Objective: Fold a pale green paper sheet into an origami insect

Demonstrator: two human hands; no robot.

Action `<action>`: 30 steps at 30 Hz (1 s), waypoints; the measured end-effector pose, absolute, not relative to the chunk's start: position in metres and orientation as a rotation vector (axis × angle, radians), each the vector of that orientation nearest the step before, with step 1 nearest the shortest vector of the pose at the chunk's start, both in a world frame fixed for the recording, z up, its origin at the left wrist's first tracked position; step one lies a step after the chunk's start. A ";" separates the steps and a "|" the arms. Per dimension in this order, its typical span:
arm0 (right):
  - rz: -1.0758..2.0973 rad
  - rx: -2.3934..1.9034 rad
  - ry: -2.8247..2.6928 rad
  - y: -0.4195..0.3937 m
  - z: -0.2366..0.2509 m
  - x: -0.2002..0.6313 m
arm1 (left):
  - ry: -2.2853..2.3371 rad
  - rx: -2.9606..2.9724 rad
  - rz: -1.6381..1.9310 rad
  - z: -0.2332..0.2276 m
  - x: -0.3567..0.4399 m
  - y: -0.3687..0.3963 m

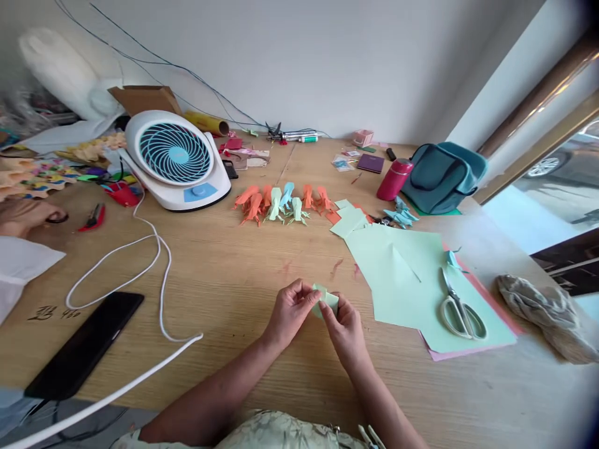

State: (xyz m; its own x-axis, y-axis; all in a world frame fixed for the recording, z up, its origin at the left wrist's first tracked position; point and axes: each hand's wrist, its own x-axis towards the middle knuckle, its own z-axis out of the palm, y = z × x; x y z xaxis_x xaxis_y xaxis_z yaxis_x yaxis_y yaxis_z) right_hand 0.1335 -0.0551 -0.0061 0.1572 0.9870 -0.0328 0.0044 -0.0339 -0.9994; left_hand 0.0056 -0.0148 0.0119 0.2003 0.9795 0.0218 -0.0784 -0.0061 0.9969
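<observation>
Green folded paper (325,300) pinched between left hand (290,315) and right hand (345,327), fingertips closed, over wooden table (224,274)

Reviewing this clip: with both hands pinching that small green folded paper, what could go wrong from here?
1. The light green paper piece is pinched by both the left hand and right hand; a hard tug might tear it.
2. The scissors lie on the green sheets near the right hand; a sideways sweep might catch them.
</observation>
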 end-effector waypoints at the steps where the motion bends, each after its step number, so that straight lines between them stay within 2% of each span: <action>1: 1.124 -1.313 -1.078 -0.056 -0.005 0.134 | 1.002 1.240 1.114 0.013 0.006 -0.015; 16: 1.125 -1.324 -1.119 -0.057 -0.001 0.136 | 1.056 1.305 1.229 0.018 0.005 -0.018; 23: 1.125 -1.374 -1.135 -0.057 -0.002 0.139 | 0.983 1.178 1.160 0.010 0.001 -0.014; 30: 1.091 -1.449 -1.254 -0.056 -0.002 0.147 | 0.956 1.399 1.010 0.016 -0.005 -0.010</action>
